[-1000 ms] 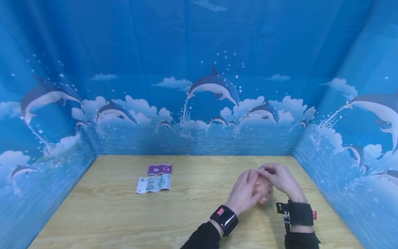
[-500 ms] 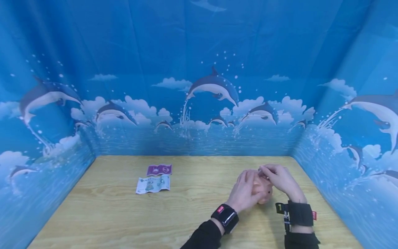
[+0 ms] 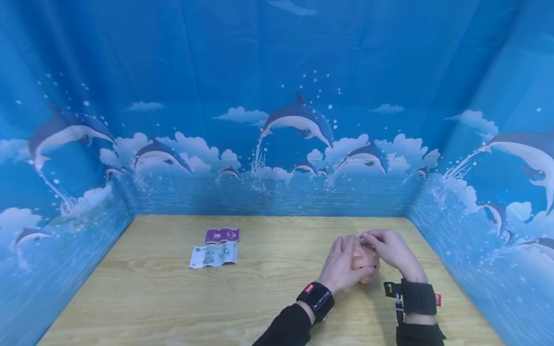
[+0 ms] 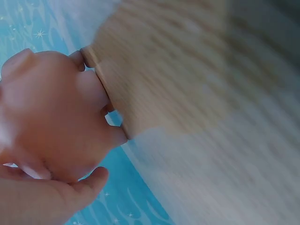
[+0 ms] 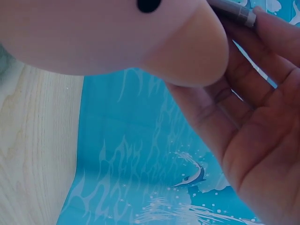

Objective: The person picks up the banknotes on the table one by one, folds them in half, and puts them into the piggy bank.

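Note:
A pink piggy bank (image 3: 364, 262) stands at the right of the table, its feet showing in the left wrist view. My left hand (image 3: 337, 266) holds it from the left, fingers over its upper back and thumb along its front side. Above its top, my right hand (image 3: 389, 247) pinches a small narrow strip (image 5: 236, 11), dark with a pale end. The fingers hide most of the strip, and I cannot tell what it is. In the right wrist view, the piggy bank's ear (image 5: 197, 51) overlaps the right fingers.
On the left half of the wooden table (image 3: 182, 302) lie a purple banknote (image 3: 222, 235) and a pale green-and-white banknote (image 3: 213, 255) in front of it. A blue dolphin-print curtain (image 3: 277, 192) encloses the table's back and sides.
My right fingertips have moved slightly down and left, closer to the piggy bank's top. My left wrist has shifted a little to the right. The banknotes have stayed in place.

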A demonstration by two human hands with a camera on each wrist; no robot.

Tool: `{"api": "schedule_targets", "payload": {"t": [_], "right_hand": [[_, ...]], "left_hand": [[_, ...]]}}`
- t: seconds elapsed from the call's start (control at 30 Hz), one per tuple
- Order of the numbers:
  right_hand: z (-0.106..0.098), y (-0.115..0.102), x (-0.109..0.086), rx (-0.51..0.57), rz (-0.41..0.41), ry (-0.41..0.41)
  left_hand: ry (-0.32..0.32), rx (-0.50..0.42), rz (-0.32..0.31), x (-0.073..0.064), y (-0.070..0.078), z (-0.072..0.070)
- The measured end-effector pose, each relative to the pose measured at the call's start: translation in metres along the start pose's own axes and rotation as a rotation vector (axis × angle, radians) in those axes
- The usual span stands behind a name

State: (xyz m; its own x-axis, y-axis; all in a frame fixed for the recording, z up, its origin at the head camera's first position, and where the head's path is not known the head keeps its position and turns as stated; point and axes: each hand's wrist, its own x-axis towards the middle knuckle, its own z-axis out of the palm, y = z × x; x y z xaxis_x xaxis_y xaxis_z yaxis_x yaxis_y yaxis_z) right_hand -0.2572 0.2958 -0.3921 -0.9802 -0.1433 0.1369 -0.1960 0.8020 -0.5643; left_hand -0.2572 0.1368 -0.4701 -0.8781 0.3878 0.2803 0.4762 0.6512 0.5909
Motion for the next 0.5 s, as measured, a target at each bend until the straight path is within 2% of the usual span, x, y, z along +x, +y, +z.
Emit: {"api": "schedule_targets", "payload": {"t": [0.17, 0.5], "right_hand": [[0.0003, 0.0003, 0.0006, -0.017, -0.016, 0.005], [-0.0001, -0.0011, -0.002, 0.008, 0.024, -0.044]], "left_hand": [[-0.036, -0.034, -0.034, 0.0004, -0.0007, -0.0016], [-0.05, -0.043, -0.025, 0.002, -0.0009, -0.0029]]}}
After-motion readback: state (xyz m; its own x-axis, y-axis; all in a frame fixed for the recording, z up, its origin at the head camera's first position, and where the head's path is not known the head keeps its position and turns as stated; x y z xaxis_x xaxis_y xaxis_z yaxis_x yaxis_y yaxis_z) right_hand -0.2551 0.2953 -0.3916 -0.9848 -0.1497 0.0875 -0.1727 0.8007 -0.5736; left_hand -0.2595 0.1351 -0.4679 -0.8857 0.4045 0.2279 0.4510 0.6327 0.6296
